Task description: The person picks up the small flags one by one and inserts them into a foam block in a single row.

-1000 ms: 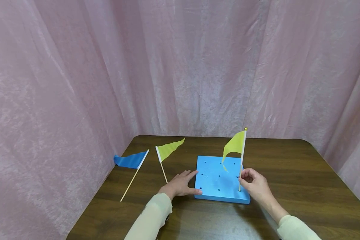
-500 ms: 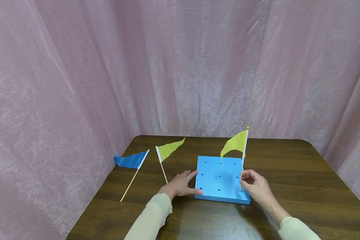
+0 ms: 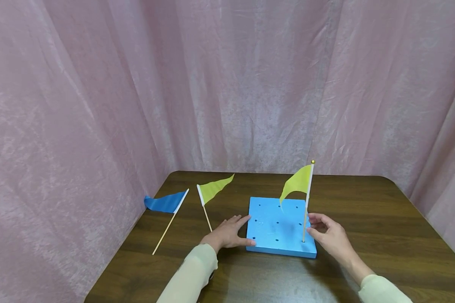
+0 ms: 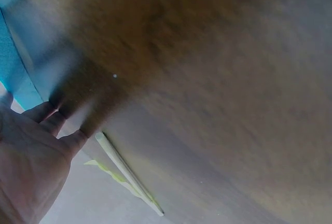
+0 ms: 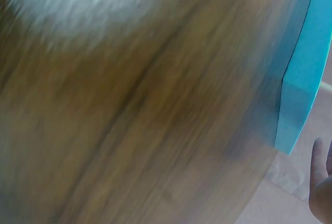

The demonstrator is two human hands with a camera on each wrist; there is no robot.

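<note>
A blue square board point(image 3: 265, 230) with several small holes lies on the table. In its front right hole stands a yellow pennant flag point(image 3: 298, 182) on a thin stick with a gold ball on top, leaning slightly right. My right hand point(image 3: 330, 236) is just right of the stick, thumb and fingers parted, nothing between them. Against the board's left side rests my left hand point(image 3: 228, 234), fingers spread, its thumb on the front left corner; the left wrist view shows these fingers point(image 4: 73, 142) near the blue edge.
Left of the board, a second yellow pennant flag point(image 3: 214, 188) lies with its stick's lower end hidden behind my left hand. Farther left lies a blue pennant flag point(image 3: 166, 203). A pink curtain point(image 3: 242, 84) hangs behind the wooden table point(image 3: 368, 219).
My right hand has let go of the flag's stick and moved slightly right. The flag tipped a little rightward and now stands unheld. My left hand has stayed in place.
</note>
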